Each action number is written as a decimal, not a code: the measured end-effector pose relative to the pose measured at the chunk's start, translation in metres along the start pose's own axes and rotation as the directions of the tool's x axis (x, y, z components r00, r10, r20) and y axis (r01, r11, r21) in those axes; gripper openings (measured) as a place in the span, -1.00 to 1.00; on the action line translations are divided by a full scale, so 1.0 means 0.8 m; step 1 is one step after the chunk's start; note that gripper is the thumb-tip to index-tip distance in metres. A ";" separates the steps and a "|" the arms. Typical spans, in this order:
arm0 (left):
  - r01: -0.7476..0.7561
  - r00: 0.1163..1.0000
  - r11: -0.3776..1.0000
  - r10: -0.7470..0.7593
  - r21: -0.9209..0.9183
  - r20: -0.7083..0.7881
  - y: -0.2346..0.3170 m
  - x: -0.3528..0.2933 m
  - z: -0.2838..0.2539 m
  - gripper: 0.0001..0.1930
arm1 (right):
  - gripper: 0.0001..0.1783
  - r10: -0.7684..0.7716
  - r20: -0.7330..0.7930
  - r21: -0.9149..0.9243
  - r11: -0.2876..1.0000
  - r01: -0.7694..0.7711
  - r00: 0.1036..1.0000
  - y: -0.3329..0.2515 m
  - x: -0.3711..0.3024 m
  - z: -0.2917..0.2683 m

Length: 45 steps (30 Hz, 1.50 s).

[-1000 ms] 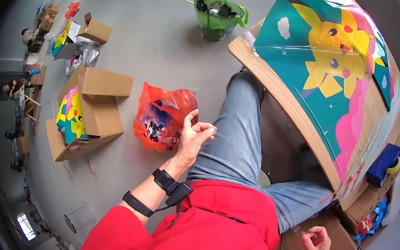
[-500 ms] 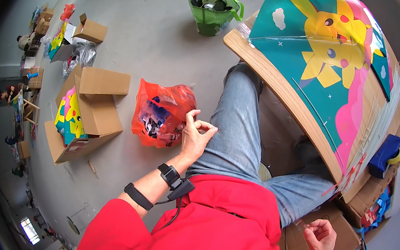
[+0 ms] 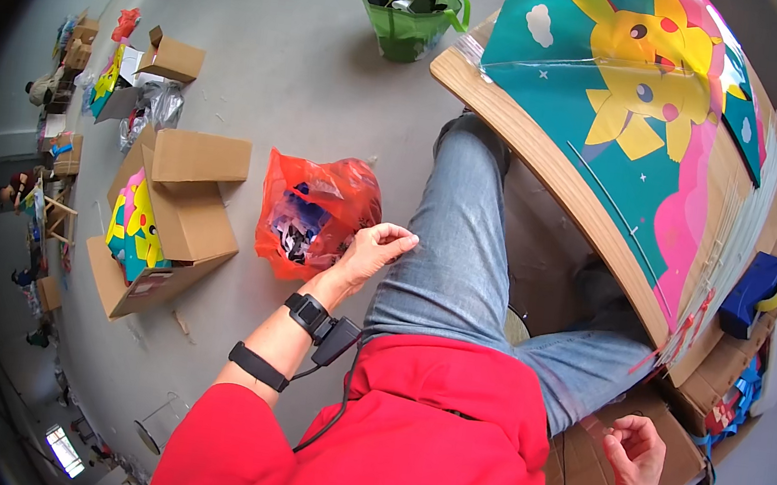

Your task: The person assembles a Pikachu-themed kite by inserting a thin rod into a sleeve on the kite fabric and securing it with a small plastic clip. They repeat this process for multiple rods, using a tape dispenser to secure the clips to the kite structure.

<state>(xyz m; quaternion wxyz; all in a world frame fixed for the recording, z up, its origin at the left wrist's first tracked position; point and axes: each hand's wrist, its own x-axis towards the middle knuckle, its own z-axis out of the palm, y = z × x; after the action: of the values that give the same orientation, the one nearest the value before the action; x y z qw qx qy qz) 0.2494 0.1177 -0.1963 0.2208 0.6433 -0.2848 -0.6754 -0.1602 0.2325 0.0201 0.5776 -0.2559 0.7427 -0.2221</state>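
Note:
My left hand [image 3: 374,252] hovers beside my left thigh, thumb and fingertips pinched together. Whatever is between those fingertips, if anything, is too small to make out. Just left of it, on the floor, lies a red plastic bag [image 3: 280,192] with dark and white scraps inside. My right hand [image 3: 634,467] is at the lower right, fingers curled against the thumb above a cardboard box [image 3: 584,480]. A faint clear or reddish sliver shows near its fingertips, but I cannot tell what it is. Printed sheets with a yellow cartoon figure [image 3: 622,77] lie on the wooden table [image 3: 500,125].
Thin clear strips [image 3: 731,256] lie along the table's right side, near a blue tape dispenser [image 3: 753,295]. A green bag [image 3: 404,33] stands on the floor ahead. To the left is an open carton [image 3: 202,220] holding more printed sheets. Other people are in the far left background.
My left hand's fingers have drawn together from a looser, spread pose, and its wrist has shifted slightly left. My right hand has moved slightly right and up.

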 end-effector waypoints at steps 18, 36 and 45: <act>-0.406 0.906 0.912 0.410 -0.060 0.100 0.109 -0.010 -0.004 -0.95 | -0.90 -0.041 -0.034 0.231 0.972 0.047 0.999 0.089 0.064 -0.026; -0.502 0.856 0.859 0.476 0.100 0.202 0.225 0.109 0.144 -0.91 | -0.76 0.047 -0.461 0.470 0.860 0.199 0.886 0.098 0.207 -0.108; -0.413 0.901 0.909 0.398 0.059 0.172 0.203 0.110 0.145 -0.93 | -0.88 0.072 -0.413 0.582 0.788 0.202 0.908 0.096 0.189 -0.090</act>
<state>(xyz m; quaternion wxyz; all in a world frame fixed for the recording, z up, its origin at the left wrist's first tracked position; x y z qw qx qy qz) 0.1168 -0.0494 -0.1520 0.3032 0.5245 -0.4603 -0.6489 -0.2700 0.1983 -0.1236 0.4501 -0.0279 0.7256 -0.5198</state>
